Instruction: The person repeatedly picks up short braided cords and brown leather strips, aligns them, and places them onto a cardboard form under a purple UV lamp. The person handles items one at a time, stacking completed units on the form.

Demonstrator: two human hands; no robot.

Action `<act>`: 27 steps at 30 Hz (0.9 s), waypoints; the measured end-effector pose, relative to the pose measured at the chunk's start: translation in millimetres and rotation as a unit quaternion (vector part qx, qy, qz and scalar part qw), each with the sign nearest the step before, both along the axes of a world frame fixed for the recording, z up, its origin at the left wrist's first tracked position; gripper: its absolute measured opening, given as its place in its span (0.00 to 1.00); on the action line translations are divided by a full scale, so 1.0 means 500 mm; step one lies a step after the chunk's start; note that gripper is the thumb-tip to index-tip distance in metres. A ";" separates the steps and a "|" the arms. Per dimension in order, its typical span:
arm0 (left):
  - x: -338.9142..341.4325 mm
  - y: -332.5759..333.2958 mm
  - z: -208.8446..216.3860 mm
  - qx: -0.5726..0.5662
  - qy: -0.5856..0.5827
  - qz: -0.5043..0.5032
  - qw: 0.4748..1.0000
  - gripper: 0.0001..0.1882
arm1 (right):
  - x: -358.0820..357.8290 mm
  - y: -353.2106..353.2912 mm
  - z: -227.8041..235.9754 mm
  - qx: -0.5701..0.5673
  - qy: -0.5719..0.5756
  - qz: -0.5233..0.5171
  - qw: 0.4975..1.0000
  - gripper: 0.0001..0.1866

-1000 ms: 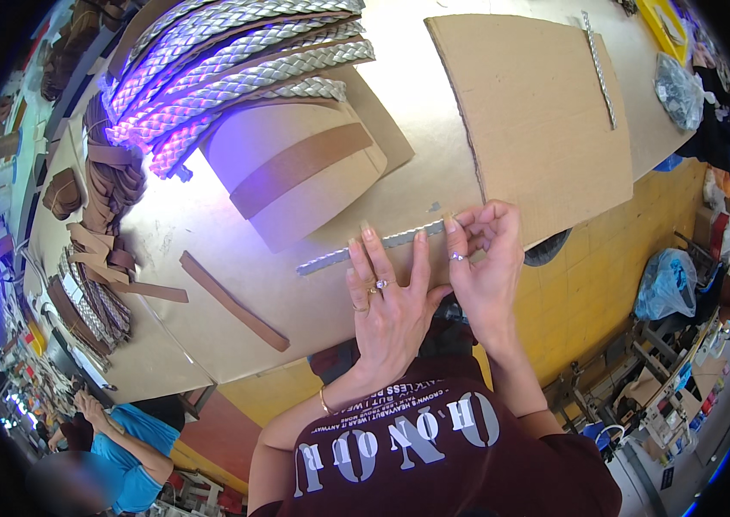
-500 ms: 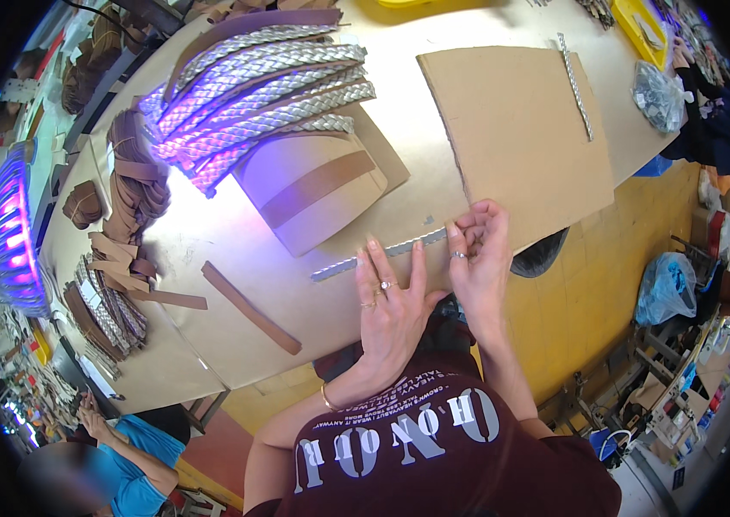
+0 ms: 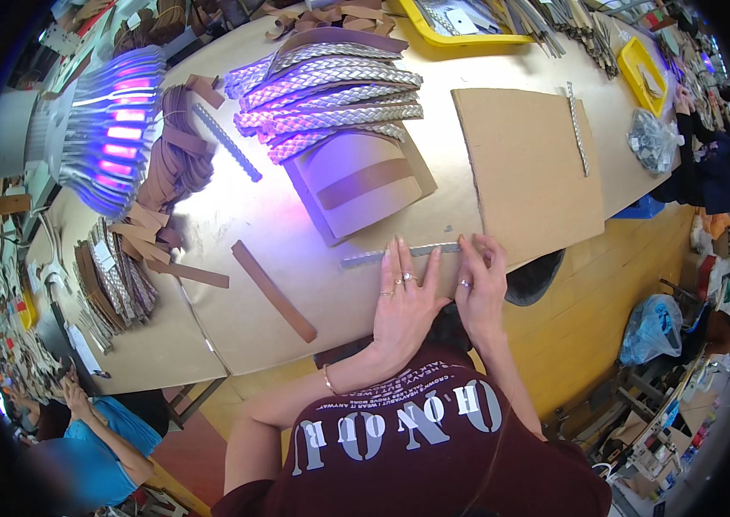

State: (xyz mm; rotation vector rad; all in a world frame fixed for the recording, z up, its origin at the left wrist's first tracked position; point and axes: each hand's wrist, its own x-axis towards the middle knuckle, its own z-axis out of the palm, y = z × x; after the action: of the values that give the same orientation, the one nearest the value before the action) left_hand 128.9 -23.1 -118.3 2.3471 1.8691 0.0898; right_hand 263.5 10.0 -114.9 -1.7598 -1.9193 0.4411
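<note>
In front of me on the table lies a narrow grey strip with a braided pale edge [image 3: 363, 258]. My left hand [image 3: 405, 302] is spread flat across it, fingers stretched out, holding it down against the table. At the strip's right end my right hand [image 3: 480, 289] is closed, thumb and fingers pinching that end. Just beyond the right hand is a cardboard sheet [image 3: 524, 164] with a silver braided strip [image 3: 577, 129] lying on it. A flat brown strip [image 3: 274, 291] rests to the left of my hands.
Silver braided straps [image 3: 330, 90] lie fanned over a cardboard form [image 3: 365, 185]. A lit finned lamp [image 3: 111, 129] stands out at the left. Brown strip bundles [image 3: 180, 155] and a yellow tray [image 3: 468, 39] are farther back. Another person in blue [image 3: 115, 448] is at lower left.
The view has shifted, so the lamp looms larger and more of the table's far side shows. My right fingers are lower over the strip's end; my left hand stays flat on it.
</note>
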 end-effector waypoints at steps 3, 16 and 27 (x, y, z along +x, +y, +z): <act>0.001 0.004 -0.002 -0.001 -0.039 -0.030 0.999 0.44 | 0.002 0.011 0.015 -0.085 0.104 -0.092 0.987 0.11; 0.029 0.020 -0.020 -0.033 -0.086 -0.074 0.993 0.41 | 0.007 0.053 0.034 -0.157 0.039 -0.080 0.984 0.05; 0.033 0.018 -0.026 -0.029 -0.076 -0.067 0.994 0.39 | 0.002 0.037 0.052 -0.182 0.050 -0.019 0.982 0.07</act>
State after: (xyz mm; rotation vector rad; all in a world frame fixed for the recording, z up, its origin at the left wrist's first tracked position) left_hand 145.4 -14.1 -131.3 2.3473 1.6187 0.1927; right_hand 264.4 28.4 -88.9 -1.9496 -1.8168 0.8975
